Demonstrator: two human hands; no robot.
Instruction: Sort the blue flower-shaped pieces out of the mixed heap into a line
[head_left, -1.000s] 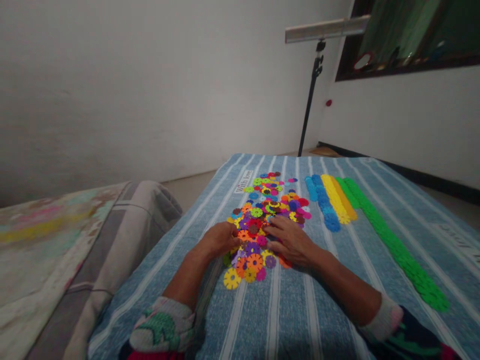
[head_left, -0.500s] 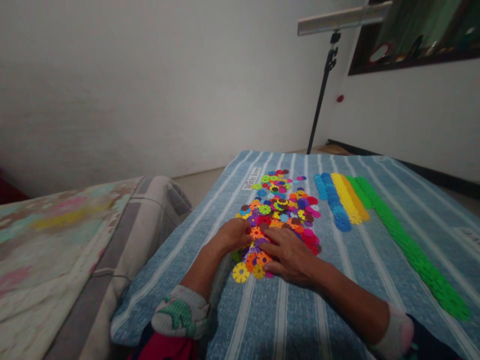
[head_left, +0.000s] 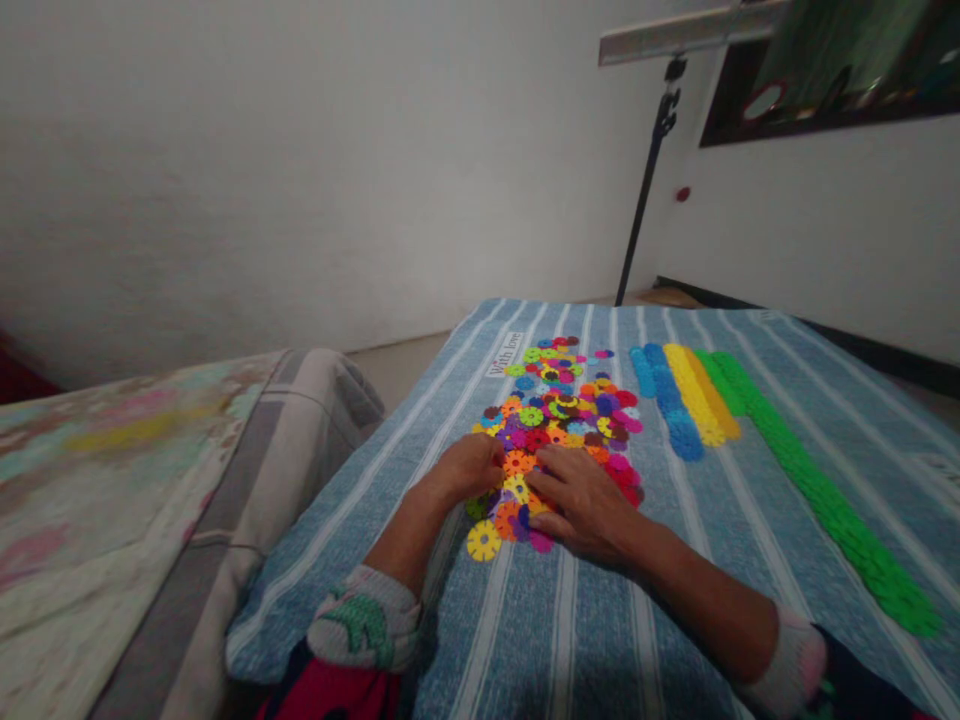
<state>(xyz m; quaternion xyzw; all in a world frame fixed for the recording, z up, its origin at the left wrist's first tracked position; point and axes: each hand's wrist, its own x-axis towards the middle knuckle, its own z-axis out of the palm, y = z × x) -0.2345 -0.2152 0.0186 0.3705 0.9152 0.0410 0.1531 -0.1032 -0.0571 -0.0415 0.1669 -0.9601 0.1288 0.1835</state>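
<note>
A heap of multicoloured notched plastic discs (head_left: 557, 437), shaped like flat flowers, lies on the striped blue cloth between my hands. My left hand (head_left: 471, 467) rests at the heap's left edge with its fingers curled in; what they hold, if anything, is hidden. Over the near right part of the heap lies my right hand (head_left: 581, 500), palm down, fingers stretched and slightly apart on the discs. A yellow disc (head_left: 517, 488) shows between the two hands. Nearest to me, another yellow disc (head_left: 484, 540) sits flat at the front of the heap.
To the right lie overlapping rows of discs: a blue row (head_left: 671, 400), a yellow row (head_left: 694, 393) and a long green row (head_left: 825, 490). A cloth-covered surface (head_left: 150, 480) stands at the left. Beyond the table rises a black stand (head_left: 643, 210) by the wall.
Discs between my hands have shifted: a yellow one now shows where purple ones were, and the orange and purple ones at the front have moved. My right fingers have moved slightly.
</note>
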